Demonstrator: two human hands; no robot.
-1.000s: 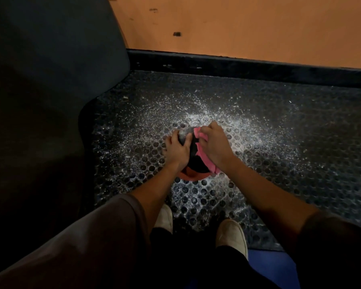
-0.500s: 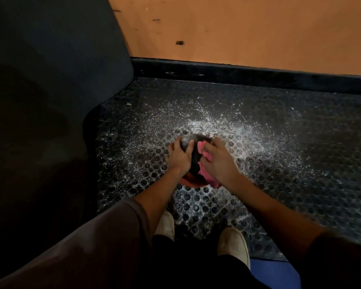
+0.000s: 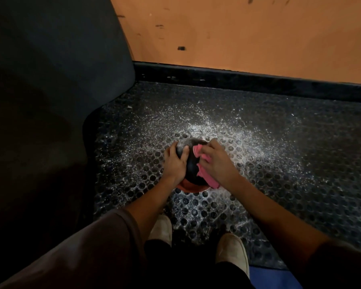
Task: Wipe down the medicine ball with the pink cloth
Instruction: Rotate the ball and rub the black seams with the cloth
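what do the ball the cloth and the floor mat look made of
medicine ball: likely rubber, matte black over orange, whitish dust on top. pink cloth: soft fabric, it crumples. floor mat: probably rubber, dark, patterned with round holes or dimples.

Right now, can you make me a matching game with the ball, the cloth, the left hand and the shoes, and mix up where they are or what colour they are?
Things:
1. ball
2. cloth
3. left hand
4. shoes

Clues:
a. pink, under the right hand
b. mostly black, sitting on the dotted mat
c. pale, at the bottom of the picture
d. holding the ball's left side

Pairs: 1-b, 2-a, 3-d, 4-c
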